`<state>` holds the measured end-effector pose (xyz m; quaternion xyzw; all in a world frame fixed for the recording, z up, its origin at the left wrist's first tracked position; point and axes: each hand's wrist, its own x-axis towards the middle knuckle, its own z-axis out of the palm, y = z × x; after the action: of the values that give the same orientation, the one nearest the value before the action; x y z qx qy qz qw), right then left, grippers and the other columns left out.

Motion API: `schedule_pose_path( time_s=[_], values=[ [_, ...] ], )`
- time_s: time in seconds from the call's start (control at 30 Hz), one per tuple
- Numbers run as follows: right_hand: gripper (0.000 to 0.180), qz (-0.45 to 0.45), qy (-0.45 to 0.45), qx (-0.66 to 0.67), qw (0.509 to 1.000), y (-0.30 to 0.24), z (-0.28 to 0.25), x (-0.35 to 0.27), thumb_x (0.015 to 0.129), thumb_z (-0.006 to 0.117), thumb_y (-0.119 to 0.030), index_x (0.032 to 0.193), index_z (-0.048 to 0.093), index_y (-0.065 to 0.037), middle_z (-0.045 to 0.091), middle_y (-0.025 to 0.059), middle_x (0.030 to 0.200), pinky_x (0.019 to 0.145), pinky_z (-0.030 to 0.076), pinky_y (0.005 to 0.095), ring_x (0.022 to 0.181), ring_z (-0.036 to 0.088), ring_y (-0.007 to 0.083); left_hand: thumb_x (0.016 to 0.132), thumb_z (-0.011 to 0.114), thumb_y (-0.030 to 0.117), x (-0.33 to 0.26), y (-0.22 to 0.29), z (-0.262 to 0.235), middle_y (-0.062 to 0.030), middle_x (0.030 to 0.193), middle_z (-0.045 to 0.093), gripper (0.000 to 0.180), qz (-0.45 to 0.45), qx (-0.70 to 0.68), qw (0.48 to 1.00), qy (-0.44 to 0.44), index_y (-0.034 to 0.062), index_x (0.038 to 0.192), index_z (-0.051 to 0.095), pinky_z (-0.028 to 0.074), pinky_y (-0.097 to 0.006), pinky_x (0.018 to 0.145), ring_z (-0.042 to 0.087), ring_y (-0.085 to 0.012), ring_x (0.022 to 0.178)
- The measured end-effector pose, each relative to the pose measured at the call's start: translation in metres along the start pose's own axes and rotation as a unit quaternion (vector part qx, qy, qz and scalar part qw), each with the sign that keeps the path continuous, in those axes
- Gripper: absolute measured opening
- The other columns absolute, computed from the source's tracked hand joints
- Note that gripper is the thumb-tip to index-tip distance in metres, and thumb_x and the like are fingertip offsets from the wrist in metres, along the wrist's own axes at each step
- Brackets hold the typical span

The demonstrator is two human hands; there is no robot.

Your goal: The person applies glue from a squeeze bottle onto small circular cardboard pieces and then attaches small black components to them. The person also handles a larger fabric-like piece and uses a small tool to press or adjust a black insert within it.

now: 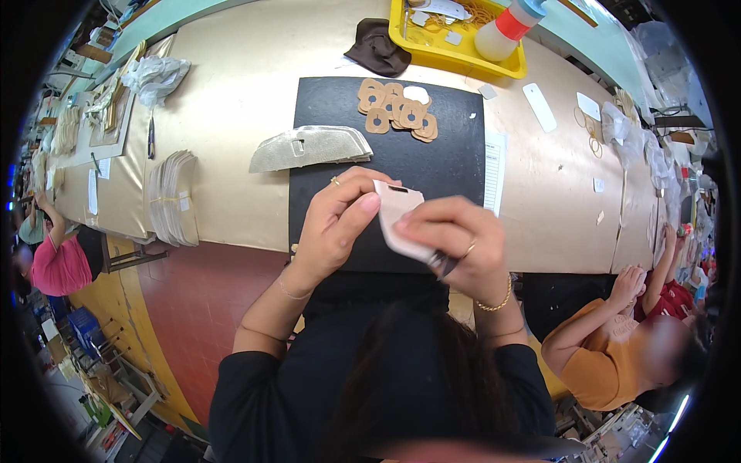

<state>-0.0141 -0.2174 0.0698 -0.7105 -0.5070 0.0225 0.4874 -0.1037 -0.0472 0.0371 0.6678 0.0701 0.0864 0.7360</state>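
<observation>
My left hand (330, 228) pinches the upper left edge of a pale pinkish panel (394, 210), which has a dark slot near its top. Across the panel's right side lie the fingers of my right hand (471, 243), closed on it. Something dark and shiny pokes out under that hand; its kind is hidden. Both hands are above a black mat (455, 174). Beyond my left hand, a silvery curved panel (340, 147) with a small slot overlaps the mat's left edge. Several tan rounded patches with centre holes (411, 116) lie piled at the mat's far side.
A yellow tray (471, 63) with a red-banded bottle (505, 35) stands at the back, beside a dark brown cloth-like piece (378, 48). A bundle of pale panels (171, 197) is at left. A person in orange (598, 363) sits at right, another in pink (62, 261) at left.
</observation>
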Motion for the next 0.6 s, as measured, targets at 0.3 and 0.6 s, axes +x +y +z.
schedule_pose_path(
  time_s=[0.3, 0.6],
  values=[
    [0.045, 0.096, -0.042, 0.124, 0.987, 0.001, -0.019, 0.004, 0.083, 0.069, -0.032, 0.112, 0.050, -0.004, 0.054, 0.0091, 0.092, 0.066, 0.042, 0.0251, 0.074, 0.051, 0.0137, 0.092, 0.043, 0.025, -0.006, 0.019, -0.006, -0.0225, 0.104, 0.061, 0.030, -0.125, -0.337, 0.928, -0.102, -0.0024, 0.095, 0.053, 0.049, -0.032, 0.084, 0.063, -0.0265, 0.094],
    [0.030, 0.125, -0.075, 0.112, 0.983, -0.016, -0.019, 0.009, 0.074, 0.075, -0.015, 0.100, 0.069, -0.004, 0.059, 0.0076, 0.090, 0.067, 0.047, 0.0267, 0.078, 0.059, 0.0172, 0.087, 0.044, 0.032, -0.007, 0.017, -0.002, -0.0119, 0.095, 0.043, 0.035, -0.047, -0.291, 0.950, -0.101, 0.0038, 0.067, 0.051, 0.039, -0.038, 0.090, 0.048, -0.0260, 0.098]
  ],
)
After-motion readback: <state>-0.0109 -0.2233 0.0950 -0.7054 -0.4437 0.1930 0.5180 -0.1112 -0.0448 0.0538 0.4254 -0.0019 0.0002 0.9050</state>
